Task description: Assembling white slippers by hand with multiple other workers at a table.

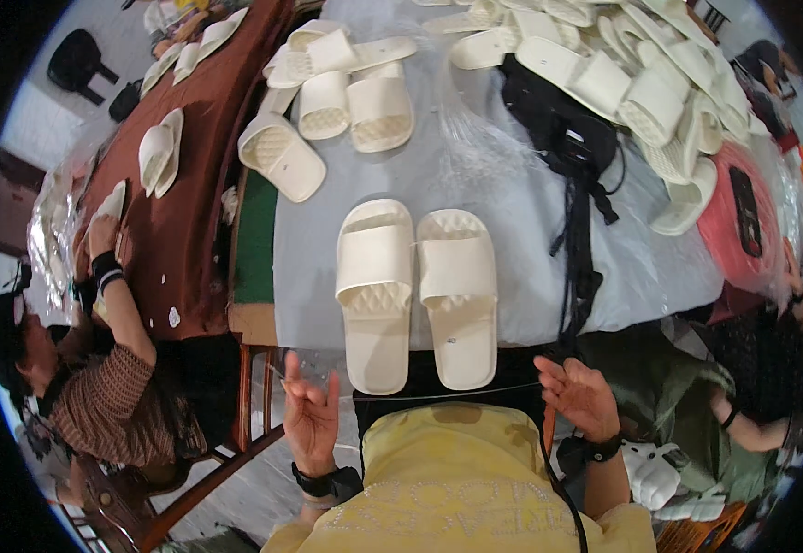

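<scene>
A pair of cream slippers [378, 304] lies side by side in front of me, heels toward my body at the table's near edge. The right slipper [459, 313] has a small mark on its insole. Just beyond the edge, a thin pale thread [448, 398] runs across in front of my yellow top. My left hand [311, 419] is left of the heels, palm up, some fingers raised and others pinched at the thread's left end. On the other side my right hand [584, 401] is half curled, fingertips together near the right end. Neither hand touches the slippers.
More slippers [328, 101] lie at the far left, with a large heap [623, 83] at the far right. Clear strands [475, 120] and a black strapped bag [558, 129] lie between. A co-worker [116, 396] handles slippers at the brown-covered table [189, 184].
</scene>
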The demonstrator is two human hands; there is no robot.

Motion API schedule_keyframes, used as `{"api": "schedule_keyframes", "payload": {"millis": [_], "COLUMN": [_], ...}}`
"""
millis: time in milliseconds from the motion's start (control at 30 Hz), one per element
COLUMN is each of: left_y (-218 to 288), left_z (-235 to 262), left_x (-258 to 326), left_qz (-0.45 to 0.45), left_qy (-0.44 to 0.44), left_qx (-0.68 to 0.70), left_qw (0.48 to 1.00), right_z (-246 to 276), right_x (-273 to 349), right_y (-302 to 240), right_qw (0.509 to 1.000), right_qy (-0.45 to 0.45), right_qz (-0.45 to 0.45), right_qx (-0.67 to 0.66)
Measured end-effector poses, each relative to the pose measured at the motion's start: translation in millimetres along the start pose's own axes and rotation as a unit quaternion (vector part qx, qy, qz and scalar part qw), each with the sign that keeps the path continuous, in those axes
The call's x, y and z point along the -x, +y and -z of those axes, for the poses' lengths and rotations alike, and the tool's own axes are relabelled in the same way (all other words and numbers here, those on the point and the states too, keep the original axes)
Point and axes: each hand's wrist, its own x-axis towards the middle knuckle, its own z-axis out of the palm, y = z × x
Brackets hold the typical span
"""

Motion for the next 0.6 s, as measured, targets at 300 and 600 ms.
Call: {"api": "schedule_keyframes", "payload": {"millis": [300,600], "left_y": [-13.7,-17.5], "left_z": [-36.5,-38.7], "left_x": [-13.2,-36.6], "left_qz": [0.334,0.243], "left_qy": [-0.064,-0.025], "left_qx": [-0.502,-0.417], "left_qw": [0.795,0.875], "right_z": [-5.0,-38.9], "right_x": [-3.3,-34.4], "right_y": [-2.4,-20.3], "right_qw": [0.993,0.973], "right_qy": [-0.11,-0.05], "right_qz": [0.011,0.086], "right_qx": [0.027,0.208]}}
